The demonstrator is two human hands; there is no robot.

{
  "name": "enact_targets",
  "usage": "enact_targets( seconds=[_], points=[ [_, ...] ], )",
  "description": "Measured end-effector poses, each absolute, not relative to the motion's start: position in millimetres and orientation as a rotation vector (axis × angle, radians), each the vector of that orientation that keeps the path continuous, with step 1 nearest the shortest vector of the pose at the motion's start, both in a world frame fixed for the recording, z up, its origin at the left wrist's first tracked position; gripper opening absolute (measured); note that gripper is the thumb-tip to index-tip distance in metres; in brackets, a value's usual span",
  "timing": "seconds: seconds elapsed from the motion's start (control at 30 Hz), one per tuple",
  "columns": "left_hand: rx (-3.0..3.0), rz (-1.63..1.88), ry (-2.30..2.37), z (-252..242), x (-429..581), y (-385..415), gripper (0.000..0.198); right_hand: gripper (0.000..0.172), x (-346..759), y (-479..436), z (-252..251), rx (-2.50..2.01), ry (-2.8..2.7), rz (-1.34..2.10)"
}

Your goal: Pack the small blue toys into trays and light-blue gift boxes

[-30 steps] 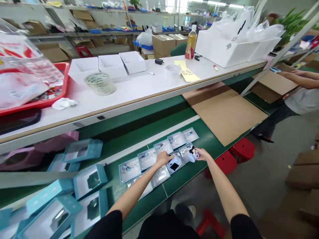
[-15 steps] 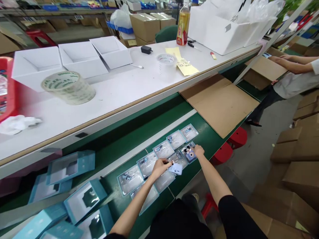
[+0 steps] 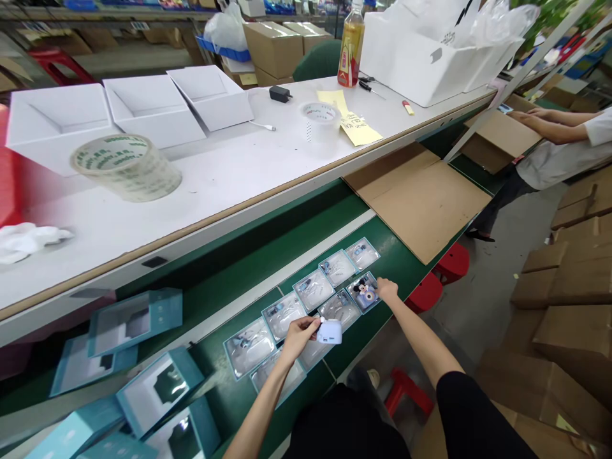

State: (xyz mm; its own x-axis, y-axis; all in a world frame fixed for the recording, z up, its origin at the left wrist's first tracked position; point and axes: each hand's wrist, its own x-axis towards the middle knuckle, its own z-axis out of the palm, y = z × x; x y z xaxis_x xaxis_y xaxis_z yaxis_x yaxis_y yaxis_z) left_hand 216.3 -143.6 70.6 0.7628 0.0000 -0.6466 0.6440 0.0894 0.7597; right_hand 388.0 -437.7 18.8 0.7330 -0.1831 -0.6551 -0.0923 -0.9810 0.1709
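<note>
My left hand (image 3: 297,338) pinches a pale blue toy camera (image 3: 329,331) above the open boxes, its plain side with a small port facing me. My right hand (image 3: 386,289) is closed at the right edge of a shallow blue-edged box (image 3: 371,308). In that box lies another toy camera (image 3: 366,294) with a black-and-white mouse figure on it. Two rows of similar boxes with clear plastic trays (image 3: 313,290) lie on the green surface. Some of the trays hold small blue items and cables. My left hand and the held camera partly cover the nearer row.
Blue sleeve boxes with windows (image 3: 160,389) pile up at the lower left. A flat cardboard sheet (image 3: 421,197) lies beyond the trays. On the white shelf stand tape rolls (image 3: 129,169), white boxes (image 3: 153,108) and a bottle (image 3: 351,48). Red stools (image 3: 425,292) stand right; a co-worker (image 3: 567,150) handles a carton.
My left hand has drawn the toy camera slightly towards me and turned it, so that its port side shows. My right hand has shifted slightly right, staying by the same box.
</note>
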Motion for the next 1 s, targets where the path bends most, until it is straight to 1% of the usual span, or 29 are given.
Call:
enact_targets(
  seconds=[0.07, 0.17, 0.33, 0.37, 0.43, 0.5, 0.57, 0.67, 0.77, 0.9, 0.97, 1.0],
  points=[
    [1.400, -0.515, 0.573, 70.1, 213.2, -142.2, 0.060, 0.029, 374.8, -435.1, 14.1, 2.830, -0.196, -1.018],
    [1.357, -0.497, 0.555, 70.4, 208.8, -141.2, 0.060, 0.031, 357.8, -436.5, 12.8, 2.875, -0.160, -0.931],
    [1.294, -0.468, 0.508, 71.2, 205.3, -136.7, 0.059, 0.024, 351.3, -449.1, 30.4, 2.968, -0.028, -0.924],
    [1.290, -0.470, 0.500, 71.2, 205.6, -135.3, 0.059, 0.024, 350.2, -449.8, 34.1, 2.990, 0.004, -0.932],
    [1.290, -0.482, 0.490, 70.9, 206.8, -132.9, 0.058, 0.035, 345.2, -446.6, 37.9, 3.024, 0.073, -0.951],
    [1.299, -0.497, 0.482, 70.4, 207.7, -131.8, 0.058, 0.052, 336.8, -437.4, 35.4, 3.028, 0.107, -0.955],
    [1.310, -0.507, 0.476, 69.9, 206.7, -132.1, 0.057, 0.060, 328.2, -425.1, 27.7, 3.003, 0.069, -0.924],
    [1.318, -0.522, 0.453, 68.7, 200.7, -134.3, 0.056, 0.056, 322.4, -410.0, 15.7, 2.970, -0.030, -0.893],
    [1.314, -0.541, 0.417, 66.7, 193.4, -136.1, 0.056, 0.055, 326.1, -404.9, 15.1, 2.971, -0.066, -0.925],
    [1.305, -0.595, 0.333, 61.6, 197.7, -133.8, 0.057, 0.066, 326.7, -405.6, 34.9, 3.047, 0.052, -0.965],
    [1.304, -0.641, 0.247, 57.5, 210.7, -132.3, 0.056, 0.066, 320.2, -404.5, 45.5, 3.241, 0.266, -1.111],
    [1.304, -0.664, 0.189, 54.5, 219.7, -132.6, 0.056, 0.063, 316.1, -403.5, 49.0, 3.339, 0.386, -1.281]
  ],
)
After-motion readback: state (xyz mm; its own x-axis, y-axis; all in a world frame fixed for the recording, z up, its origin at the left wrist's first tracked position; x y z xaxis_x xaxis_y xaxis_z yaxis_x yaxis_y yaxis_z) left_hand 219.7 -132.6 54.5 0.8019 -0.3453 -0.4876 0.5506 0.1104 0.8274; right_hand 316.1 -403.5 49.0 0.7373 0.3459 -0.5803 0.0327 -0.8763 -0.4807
